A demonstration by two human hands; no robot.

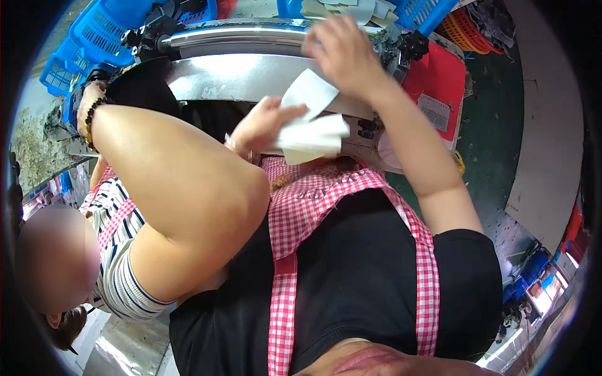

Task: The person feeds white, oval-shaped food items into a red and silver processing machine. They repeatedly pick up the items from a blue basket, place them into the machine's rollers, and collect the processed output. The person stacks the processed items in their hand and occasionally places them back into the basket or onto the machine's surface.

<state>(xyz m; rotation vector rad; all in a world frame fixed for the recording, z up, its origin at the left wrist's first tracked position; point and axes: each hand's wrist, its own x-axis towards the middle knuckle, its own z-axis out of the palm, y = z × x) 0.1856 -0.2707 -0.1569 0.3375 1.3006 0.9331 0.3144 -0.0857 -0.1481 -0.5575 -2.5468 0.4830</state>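
Note:
My left hand (260, 125) grips a small stack of white flat cut pieces (313, 138) just in front of my chest, thumb on top. One more white piece (308, 93) sticks up from the stack toward my right hand (343, 53). My right hand is raised over the shiny metal roller (238, 34) of a machine, fingers bent and blurred; whether it holds anything is unclear. My left forearm is hidden behind a co-worker's bare arm (175, 188).
The co-worker, in a striped shirt, stands close at my left with a beaded bracelet (91, 119) on the wrist. The machine has a red side panel (442, 81). Blue baskets (100, 31) and an orange basket (464, 31) stand behind; one (426, 12) holds white pieces.

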